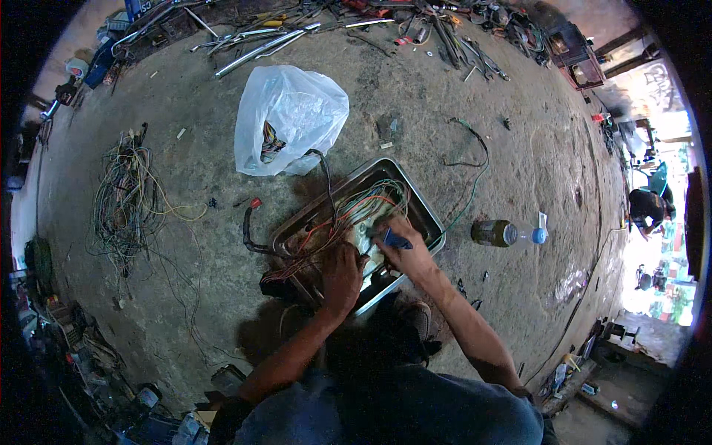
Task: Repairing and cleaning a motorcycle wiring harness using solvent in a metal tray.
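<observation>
A metal tray [404, 172] lies tilted on the floor before me, with pale liquid in it. A wiring harness [363, 202] of red, green and grey wires is bundled inside, and its dark wrapped branches hang over the rim. My left hand [342, 278] is closed on part of the harness at the tray's near side, its fingertips partly hidden. In my right hand [409, 256] is a blue brush-like tool [397, 239], held against the wires; its working end is hard to make out.
Beyond the tray stands a white plastic bag [293, 111] with wires inside. A bottle of yellowish liquid [495, 233] lies to the right, near a green wire [475, 189]. Tangled wires [130, 204] lie at left. Wrenches and metal bars [267, 50] line the far edge.
</observation>
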A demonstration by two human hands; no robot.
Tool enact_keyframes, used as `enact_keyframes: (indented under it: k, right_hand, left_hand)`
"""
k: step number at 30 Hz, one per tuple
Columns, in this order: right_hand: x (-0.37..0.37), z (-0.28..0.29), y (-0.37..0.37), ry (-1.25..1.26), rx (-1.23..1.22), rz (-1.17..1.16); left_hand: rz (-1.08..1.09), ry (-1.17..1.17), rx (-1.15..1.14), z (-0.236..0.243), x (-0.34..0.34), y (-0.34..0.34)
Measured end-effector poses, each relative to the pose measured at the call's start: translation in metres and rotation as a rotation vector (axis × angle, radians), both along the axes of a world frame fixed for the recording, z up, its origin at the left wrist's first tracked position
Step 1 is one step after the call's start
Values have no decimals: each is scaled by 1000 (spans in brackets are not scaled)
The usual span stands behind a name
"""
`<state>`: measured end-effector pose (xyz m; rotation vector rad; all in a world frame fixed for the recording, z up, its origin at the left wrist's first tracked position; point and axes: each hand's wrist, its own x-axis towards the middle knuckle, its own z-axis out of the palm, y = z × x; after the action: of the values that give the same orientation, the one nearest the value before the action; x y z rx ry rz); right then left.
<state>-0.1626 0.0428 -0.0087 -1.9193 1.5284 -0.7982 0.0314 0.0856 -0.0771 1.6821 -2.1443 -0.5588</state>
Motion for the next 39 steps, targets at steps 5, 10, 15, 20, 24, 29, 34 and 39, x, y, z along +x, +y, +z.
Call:
enact_keyframes:
  k: [5,10,15,20,24,29,34,39]
  right_hand:
    - [0,6,5,-317,130,219]
    - [-1,3,7,-90,70,10]
    - [1,4,9,-223,50,253]
    - [-6,1,8,-104,23,-139]
    - [1,0,16,-66,61,80]
    - [1,5,1,-41,-56,-150]
    - [-4,8,5,-77,-108,-209]
    - [12,-3,33,95,63,76]
  left_hand:
    - [-29,-41,-31,5,0,2]
    - [-58,-42,-7,0,0,1]
    - [-86,-52,-110,-5,1,3]
    - [-83,16,70,2,2,2]
    - [-107,-111,-76,14,2,-2]
    - [-81,-89,-168,19,1,0]
    - [-102,-55,-31,13,1,-1]
    - [-84,-66,-135,9,4,1]
